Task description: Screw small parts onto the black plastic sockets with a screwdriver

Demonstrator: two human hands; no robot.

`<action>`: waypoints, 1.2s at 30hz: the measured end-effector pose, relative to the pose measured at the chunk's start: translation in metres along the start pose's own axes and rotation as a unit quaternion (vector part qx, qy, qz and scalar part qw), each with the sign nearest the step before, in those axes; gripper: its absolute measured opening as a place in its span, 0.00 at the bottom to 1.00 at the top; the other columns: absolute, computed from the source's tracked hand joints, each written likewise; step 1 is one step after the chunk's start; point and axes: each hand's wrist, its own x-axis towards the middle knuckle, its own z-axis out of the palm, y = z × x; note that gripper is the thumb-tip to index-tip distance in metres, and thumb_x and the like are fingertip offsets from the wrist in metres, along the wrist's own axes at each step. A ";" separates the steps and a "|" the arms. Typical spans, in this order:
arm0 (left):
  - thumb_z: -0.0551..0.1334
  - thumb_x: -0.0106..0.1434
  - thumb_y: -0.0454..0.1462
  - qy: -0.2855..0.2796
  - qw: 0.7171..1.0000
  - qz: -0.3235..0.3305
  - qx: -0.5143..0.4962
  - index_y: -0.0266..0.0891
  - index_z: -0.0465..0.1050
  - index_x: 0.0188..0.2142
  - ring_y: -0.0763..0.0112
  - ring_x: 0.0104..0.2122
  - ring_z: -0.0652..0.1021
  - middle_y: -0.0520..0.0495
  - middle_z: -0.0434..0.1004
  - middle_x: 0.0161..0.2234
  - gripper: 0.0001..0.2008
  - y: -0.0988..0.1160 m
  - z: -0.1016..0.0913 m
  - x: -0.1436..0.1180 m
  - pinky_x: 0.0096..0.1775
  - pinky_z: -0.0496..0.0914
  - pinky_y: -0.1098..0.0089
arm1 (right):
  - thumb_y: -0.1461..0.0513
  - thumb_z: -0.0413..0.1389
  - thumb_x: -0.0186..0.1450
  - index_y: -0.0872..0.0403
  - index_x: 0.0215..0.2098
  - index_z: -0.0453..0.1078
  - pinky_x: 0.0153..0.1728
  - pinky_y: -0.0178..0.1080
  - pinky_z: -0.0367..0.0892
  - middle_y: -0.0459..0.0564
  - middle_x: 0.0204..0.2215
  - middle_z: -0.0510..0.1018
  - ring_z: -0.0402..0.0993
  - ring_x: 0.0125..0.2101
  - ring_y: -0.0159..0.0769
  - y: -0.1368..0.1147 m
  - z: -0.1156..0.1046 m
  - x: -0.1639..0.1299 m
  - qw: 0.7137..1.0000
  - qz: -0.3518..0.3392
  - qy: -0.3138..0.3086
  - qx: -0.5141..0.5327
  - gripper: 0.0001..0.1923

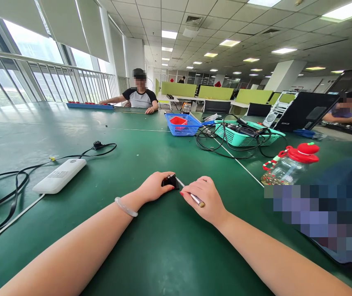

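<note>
My left hand (155, 187), with a pale bangle on its wrist, is closed on a small black part (172, 181) just above or on the green tabletop; I cannot tell which. Its fingers hide much of this part. In my right hand (205, 195) is a slim silver pen-like tool (196, 199), gripped between thumb and fingers. The thin front end of the tool points up and left and meets the black part or lies right beside it. Its tan butt end sticks out toward me.
A white power bank-like box (61, 176) with cables lies left. Farther back stand a blue basket (183, 129) and a teal basket (240, 140) of cables. A red-lidded bottle (290, 166) is at right. Across the table sits a person (140, 96) by a blue tray (89, 106).
</note>
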 end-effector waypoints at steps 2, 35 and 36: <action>0.62 0.59 0.43 0.000 1.000 -0.005 0.003 0.45 0.68 0.57 0.59 0.45 0.78 0.46 0.79 0.48 0.25 -0.001 0.001 0.000 0.50 0.71 0.62 | 0.61 0.52 0.68 0.51 0.29 0.72 0.41 0.41 0.58 0.43 0.25 0.79 0.71 0.26 0.31 0.000 0.001 0.000 1.000 0.014 0.004 0.003 0.10; 0.61 0.58 0.40 -0.023 0.999 0.006 0.026 0.45 0.66 0.57 0.58 0.49 0.74 0.44 0.77 0.47 0.26 0.003 0.000 -0.004 0.52 0.70 0.59 | 0.48 0.51 0.66 0.52 0.29 0.74 0.25 0.37 0.65 0.47 0.21 0.75 0.70 0.23 0.35 0.009 0.005 -0.001 0.926 0.295 0.049 0.228 0.20; 0.61 0.58 0.40 -0.026 0.999 0.007 0.024 0.45 0.67 0.57 0.58 0.49 0.74 0.44 0.77 0.48 0.25 0.003 0.000 -0.003 0.53 0.69 0.59 | 0.46 0.51 0.65 0.53 0.28 0.74 0.24 0.37 0.65 0.47 0.21 0.74 0.69 0.22 0.34 0.010 0.007 0.000 0.914 0.315 0.043 0.250 0.21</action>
